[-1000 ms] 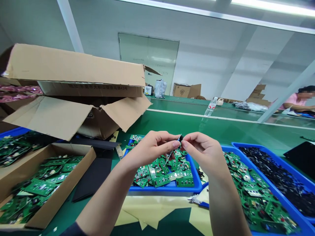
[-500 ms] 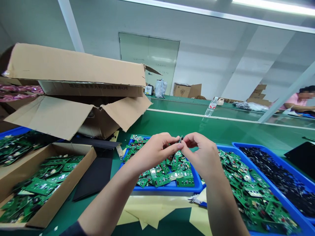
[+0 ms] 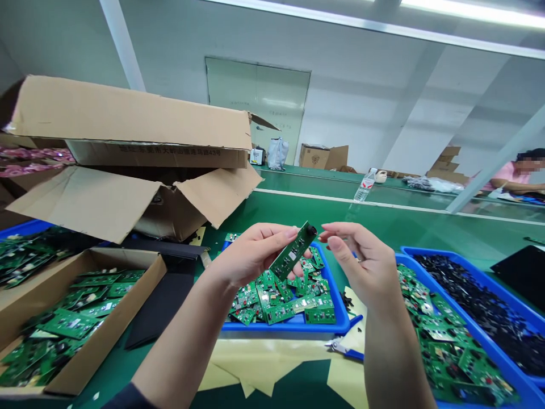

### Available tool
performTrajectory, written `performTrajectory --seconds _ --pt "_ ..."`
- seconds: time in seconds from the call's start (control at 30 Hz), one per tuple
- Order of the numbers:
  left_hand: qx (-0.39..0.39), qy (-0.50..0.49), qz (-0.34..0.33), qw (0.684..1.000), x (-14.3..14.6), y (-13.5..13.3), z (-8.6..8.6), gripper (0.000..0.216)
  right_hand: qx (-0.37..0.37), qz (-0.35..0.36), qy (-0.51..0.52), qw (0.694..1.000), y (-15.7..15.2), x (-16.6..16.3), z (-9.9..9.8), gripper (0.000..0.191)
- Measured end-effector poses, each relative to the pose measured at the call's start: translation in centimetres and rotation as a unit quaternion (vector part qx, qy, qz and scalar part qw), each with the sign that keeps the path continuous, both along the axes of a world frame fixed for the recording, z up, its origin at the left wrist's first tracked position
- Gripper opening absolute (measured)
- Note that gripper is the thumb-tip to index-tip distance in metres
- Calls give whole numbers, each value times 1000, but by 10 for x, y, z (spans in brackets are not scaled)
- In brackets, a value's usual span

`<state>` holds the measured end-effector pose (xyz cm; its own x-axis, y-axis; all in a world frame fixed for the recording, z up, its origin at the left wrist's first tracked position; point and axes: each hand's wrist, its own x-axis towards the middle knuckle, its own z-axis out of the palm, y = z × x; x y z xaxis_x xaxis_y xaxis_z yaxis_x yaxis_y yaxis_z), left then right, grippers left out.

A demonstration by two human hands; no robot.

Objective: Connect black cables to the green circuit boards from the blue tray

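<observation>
My left hand (image 3: 255, 253) grips a green circuit board (image 3: 292, 255) between thumb and fingers, tilted with its face toward me. A round black part (image 3: 311, 230) sits at the board's upper end. Just right of it, apart from the board, my right hand (image 3: 361, 255) is raised with thumb and fingers parted and nothing visible between them. Under the hands lies a blue tray (image 3: 289, 328) of loose green boards. To the right, partly behind my right forearm, another blue tray (image 3: 489, 346) is heaped with boards.
Blue-handled cutters (image 3: 347, 347) lie on yellow paper (image 3: 264, 358) in front. A tray of small black parts (image 3: 477, 301) stands far right. At left are a cardboard box (image 3: 145, 289) of boards and a large open carton (image 3: 140, 119). A water bottle (image 3: 365, 186) stands behind; a person (image 3: 517, 173) sits far right.
My hands have moved apart. The board, seen edge-on between both hands before, is now turned to show its face and stays in my left hand; my right hand has let go.
</observation>
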<state>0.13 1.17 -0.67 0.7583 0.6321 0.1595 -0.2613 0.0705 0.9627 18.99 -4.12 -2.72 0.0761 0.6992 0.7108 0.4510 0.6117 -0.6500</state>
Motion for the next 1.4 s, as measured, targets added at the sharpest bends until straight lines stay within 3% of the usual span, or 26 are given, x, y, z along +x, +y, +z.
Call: performTrajectory --seconds 0.13,0.37,0.53,0.67,0.77,0.83,0.9,0.93,1.0,1.2,1.4 --pt "-2 -4 -29 1000 3 -3 -1 34 57 30 -36 997 2 -8 -2 17" --pt "1 27 -42 999 9 -5 -3 36 137 -72 -128 980 2 -9 -1 10" --pt "51 76 2 996 12 -2 -5 40 113 -101 -157 976 12 1 -2 16" --pt "103 131 17 986 9 2 -4 41 53 -184 -138 972 24 28 -3 17" --pt "157 158 49 974 4 5 -2 41 -41 -263 -147 953 32 62 -5 14" --pt "179 163 67 968 3 6 -1 40 -142 -318 -188 918 37 87 -10 12" --pt "192 163 71 965 2 7 -1 37 -268 -361 -241 860 41 110 -17 11" --pt "199 164 70 964 3 7 -1 36 -329 -367 -262 830 42 120 -21 11" --pt "213 165 65 961 3 5 0 35 -391 -364 -278 798 44 135 -30 11" --pt "271 120 94 950 -8 -19 12 28 -498 -333 -297 744 48 158 -53 16" --pt "379 6 214 900 -38 -47 25 26 -511 -333 -282 741 58 159 -66 18"
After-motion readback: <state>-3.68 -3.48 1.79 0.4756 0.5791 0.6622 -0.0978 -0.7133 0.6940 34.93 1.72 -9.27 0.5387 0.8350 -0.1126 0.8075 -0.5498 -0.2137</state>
